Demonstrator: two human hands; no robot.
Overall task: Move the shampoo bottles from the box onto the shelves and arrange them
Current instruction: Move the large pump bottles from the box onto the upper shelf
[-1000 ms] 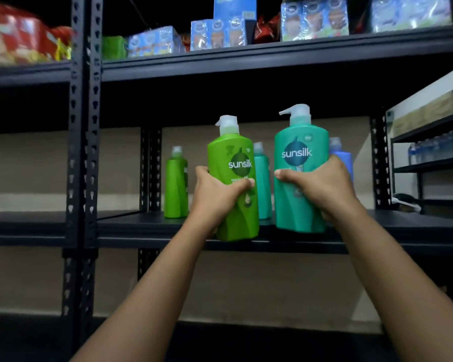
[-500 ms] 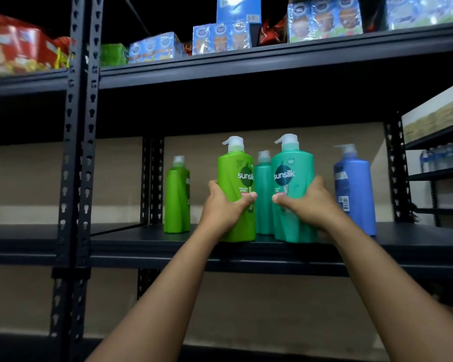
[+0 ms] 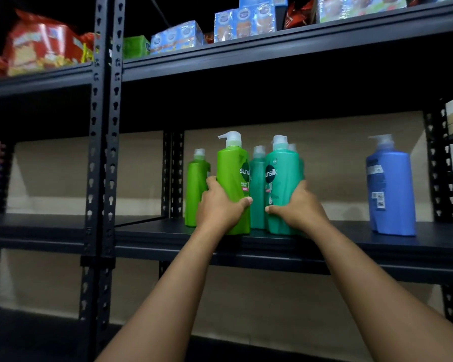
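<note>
Currently, both hands are reaching to the middle shelf (image 3: 351,246) at the centre of the frame. The left hand (image 3: 220,207) is gripping a light-green pump bottle (image 3: 233,178), thumb curled across its front, while the right hand (image 3: 296,205) is gripping a teal pump bottle (image 3: 283,178); both bottles are standing upright on the shelf, close beside each other. Behind them, one smaller green bottle (image 3: 196,186) is standing to the left, and one teal bottle (image 3: 258,186) is showing between the two held ones; a further cap is peeking out behind the held teal bottle. One blue pump bottle (image 3: 390,192) is standing well apart at the right. Snack packs (image 3: 39,45) and blue cartons (image 3: 243,22) are sitting on the upper shelf.
</note>
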